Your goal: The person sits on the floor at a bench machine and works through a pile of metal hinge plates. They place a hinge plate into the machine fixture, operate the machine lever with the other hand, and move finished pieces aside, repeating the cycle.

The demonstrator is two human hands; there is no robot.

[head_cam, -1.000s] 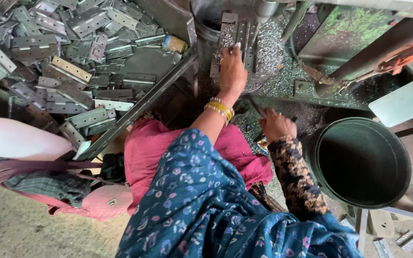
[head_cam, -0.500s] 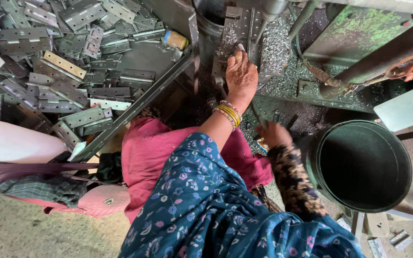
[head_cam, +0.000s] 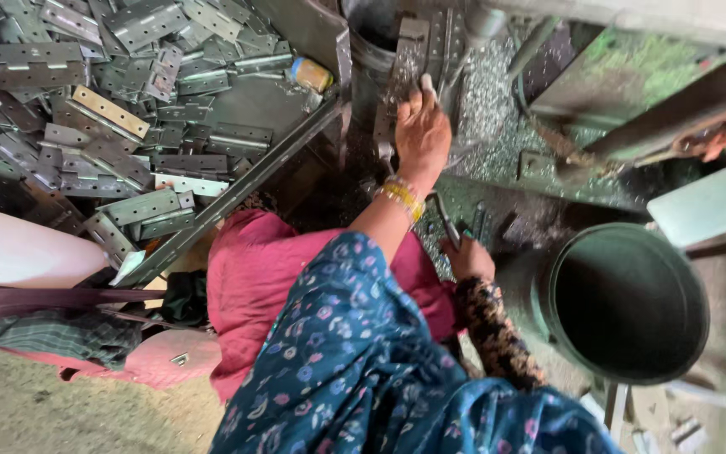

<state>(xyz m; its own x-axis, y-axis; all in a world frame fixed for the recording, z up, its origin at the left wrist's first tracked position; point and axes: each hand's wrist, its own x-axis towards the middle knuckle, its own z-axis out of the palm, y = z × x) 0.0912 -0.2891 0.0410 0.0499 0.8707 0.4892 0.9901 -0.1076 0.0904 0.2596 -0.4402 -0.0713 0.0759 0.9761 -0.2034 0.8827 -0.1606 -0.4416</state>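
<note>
Upper left: heap of flat metal hinges (head_cam: 111, 126) in a tray; lower right, dark round bucket (head_cam: 632, 303). Centre top, left hand (head_cam: 422, 139) pinching a small metal piece (head_cam: 428, 84) against the machine bed (head_cam: 497, 118). Below, right hand (head_cam: 468, 256) closed around a thin metal hinge (head_cam: 445, 220).

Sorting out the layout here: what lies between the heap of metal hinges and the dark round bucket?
In the head view, the left hand at the machine's hinge fixture, metal shavings, and the right hand holding a thin tool lie between hinges and bucket.
</note>
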